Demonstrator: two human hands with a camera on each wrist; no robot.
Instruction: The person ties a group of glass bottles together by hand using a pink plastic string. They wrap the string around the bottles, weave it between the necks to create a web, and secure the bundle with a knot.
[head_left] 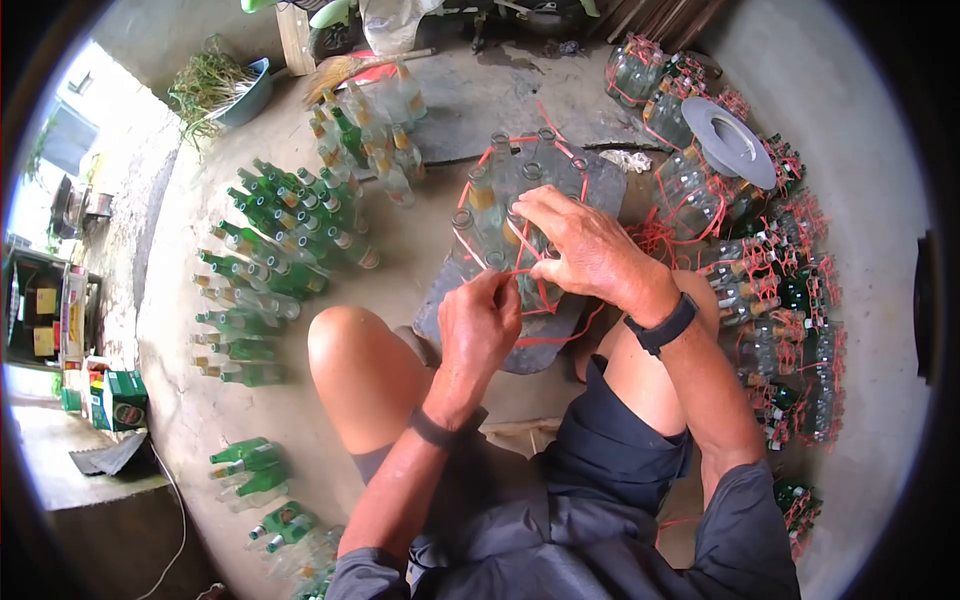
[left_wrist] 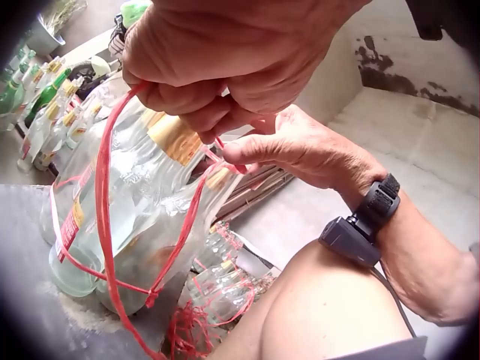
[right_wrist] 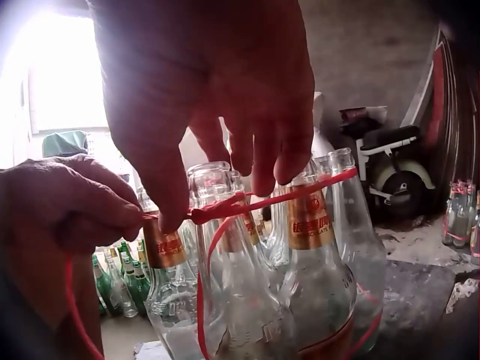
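Several clear glass bottles (right_wrist: 322,262) with gold neck labels stand upright in a bunch between the knees. Red plastic twine (right_wrist: 277,200) runs round their necks, with a knot beside the front bottle's neck. My left hand (head_left: 478,322) pinches a strand of this twine at the near side of the bunch, a length hanging down from the fist. Over the bottle tops, my right hand (head_left: 598,250) spreads its fingers, the thumb touching the twine near the knot and the other fingertips resting by the far necks.
The bunch stands on a dark slab (head_left: 440,310). Green bottles (head_left: 290,215) crowd the floor at left, with more clear bottles (head_left: 385,150) behind. Twine-tied bundles (head_left: 760,290) line the right wall, a grey hat (head_left: 725,140) atop one. A broom (head_left: 340,75) lies at the back.
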